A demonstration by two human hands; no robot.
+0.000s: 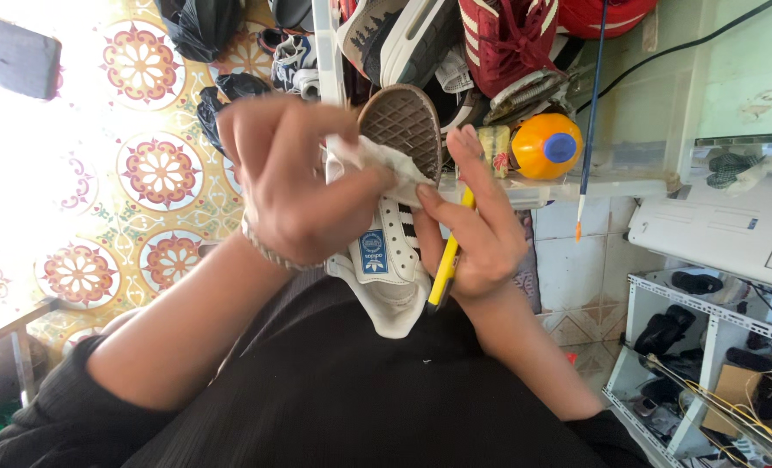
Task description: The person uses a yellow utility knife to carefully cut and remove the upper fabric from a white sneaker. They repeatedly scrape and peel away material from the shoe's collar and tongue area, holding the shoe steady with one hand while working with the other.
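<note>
The hands (377, 199) cover much of the white sneaker (390, 277); the yellow tool (445, 277), perhaps a cutter, is mostly hidden

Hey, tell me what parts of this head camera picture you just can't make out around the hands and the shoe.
- Head view: most of the white sneaker with black stripes is covered by the left hand and the white cloth.
- Head view: the yellow-handled tool is largely hidden inside the right hand; its working end cannot be seen.
- Head view: the patterned tiled floor washes out in glare at the left.
- Head view: the stacked shoes are cut off by the top edge.
</note>
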